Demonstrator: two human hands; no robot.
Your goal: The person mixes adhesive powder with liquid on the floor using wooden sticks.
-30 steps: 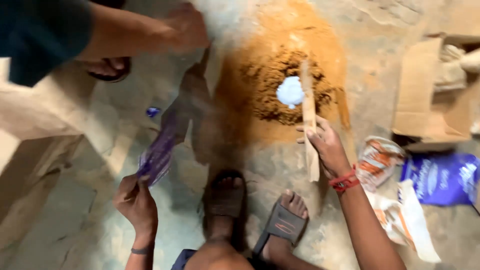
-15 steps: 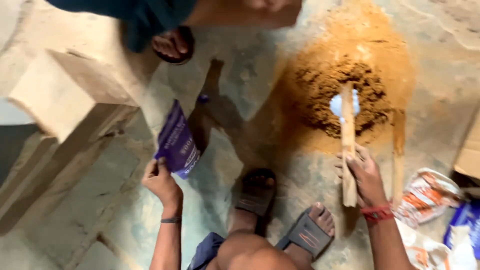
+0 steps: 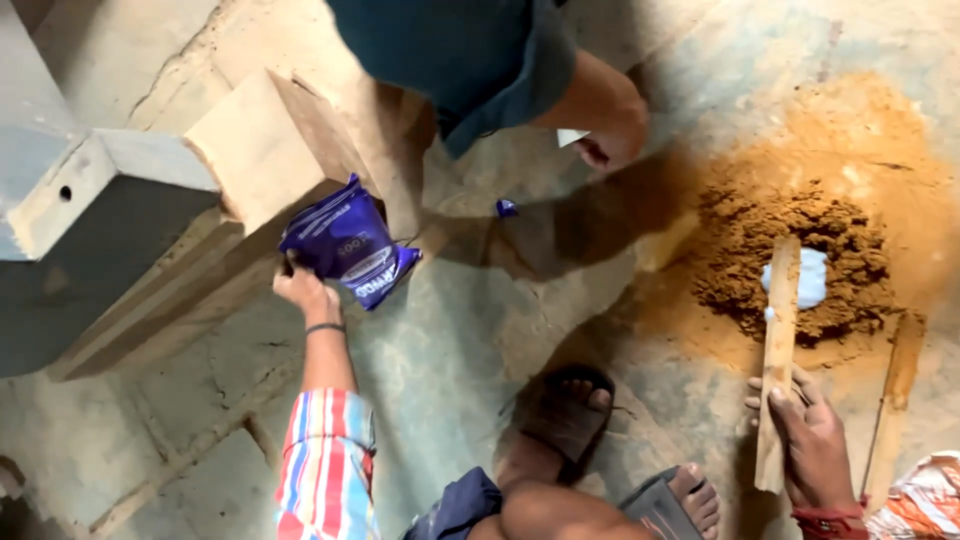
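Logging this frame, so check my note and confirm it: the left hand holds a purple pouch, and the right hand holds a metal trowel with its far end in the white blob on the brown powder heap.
One thing is wrong: the right hand holds a flat wooden stick, not a metal trowel. The head view shows it. As noted, its far end reaches the white blob on the brown powder heap, and the left hand holds the purple pouch.

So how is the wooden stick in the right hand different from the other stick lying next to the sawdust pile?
The held stick is gripped by the right hand; the loose stick lies untouched on the floor. The held stick's far end pokes into the brown pile beside a white blob, while the loose stick stays at the pile's edge. The held stick looks paler and wider. Both are flat wooden strips.
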